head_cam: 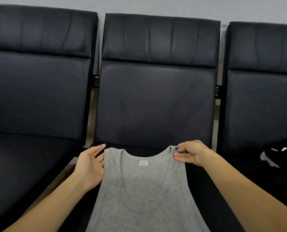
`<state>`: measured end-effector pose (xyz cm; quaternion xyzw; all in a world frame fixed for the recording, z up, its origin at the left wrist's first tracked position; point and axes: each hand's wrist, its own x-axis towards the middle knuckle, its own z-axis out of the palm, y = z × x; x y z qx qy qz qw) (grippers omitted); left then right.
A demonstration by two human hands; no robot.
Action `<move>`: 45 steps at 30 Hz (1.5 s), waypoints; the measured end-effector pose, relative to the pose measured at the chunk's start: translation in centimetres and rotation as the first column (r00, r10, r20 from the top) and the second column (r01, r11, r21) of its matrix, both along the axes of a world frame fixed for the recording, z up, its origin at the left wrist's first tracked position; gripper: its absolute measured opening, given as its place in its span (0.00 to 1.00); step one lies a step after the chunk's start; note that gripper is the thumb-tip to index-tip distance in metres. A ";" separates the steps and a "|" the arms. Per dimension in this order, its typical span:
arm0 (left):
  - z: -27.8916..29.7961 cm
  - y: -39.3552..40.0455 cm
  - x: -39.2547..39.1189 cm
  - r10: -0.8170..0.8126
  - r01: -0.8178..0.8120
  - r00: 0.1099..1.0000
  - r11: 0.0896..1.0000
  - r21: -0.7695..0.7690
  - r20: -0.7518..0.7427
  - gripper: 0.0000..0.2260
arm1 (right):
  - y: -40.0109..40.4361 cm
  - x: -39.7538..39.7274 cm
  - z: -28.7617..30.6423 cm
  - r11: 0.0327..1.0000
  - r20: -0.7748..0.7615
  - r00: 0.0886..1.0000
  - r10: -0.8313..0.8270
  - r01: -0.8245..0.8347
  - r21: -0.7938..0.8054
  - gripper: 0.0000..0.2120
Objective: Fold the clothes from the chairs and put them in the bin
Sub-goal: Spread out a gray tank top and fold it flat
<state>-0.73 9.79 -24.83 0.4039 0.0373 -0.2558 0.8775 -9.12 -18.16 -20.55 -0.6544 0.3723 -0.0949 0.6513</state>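
Note:
A grey tank top point(144, 195) lies flat on the seat of the middle black chair point(154, 101), neckline toward the backrest, a small white label inside the collar. My left hand point(89, 166) is beside the top's left shoulder strap, palm turned inward, fingers straight and touching the strap's edge. My right hand point(191, 154) pinches the right shoulder strap between thumb and fingers. The bin is out of view.
A black chair point(37, 97) stands on the left and another point(263, 91) on the right. A crumpled black garment with white patches point(276, 154) lies on the right chair's seat. A grey wall runs behind the backrests.

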 end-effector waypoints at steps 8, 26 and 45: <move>-0.6 -6.3 7.5 -0.110 0.087 0.990 0.967 0.238 0.087 0.09 | -1.2 9.2 -5.0 0.876 0.114 0.973 -0.203 0.232 -0.423 0.06; 3.2 6.8 -8.6 -0.291 -0.259 0.855 0.477 0.840 0.429 0.15 | 3.6 -15.1 -1.1 0.741 -0.359 0.885 0.298 -0.451 -0.498 0.22; -0.6 12.4 -20.8 -0.822 -0.385 0.538 -0.043 0.922 0.186 0.13 | 11.6 -30.5 -6.4 0.138 -0.593 0.670 0.447 -0.706 -0.694 0.54</move>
